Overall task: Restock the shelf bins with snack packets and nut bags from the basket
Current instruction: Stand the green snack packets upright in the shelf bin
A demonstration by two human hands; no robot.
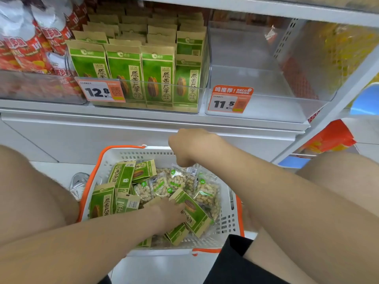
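Down in the white slotted plastic basket (155, 153), near us on the floor, our left grip (166, 216) holds a green paper seed packet (194, 214); farther in, our right grip (184, 146) pinches a clear peanut bag (178, 178).

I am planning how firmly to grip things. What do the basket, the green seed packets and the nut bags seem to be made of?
The basket looks like rigid white moulded plastic: slotted walls, orange handles. The green seed packets seem matte kraft paper, with tan borders; any lining is unseen. The nut bags look like thin glossy clear film; their contents show through.
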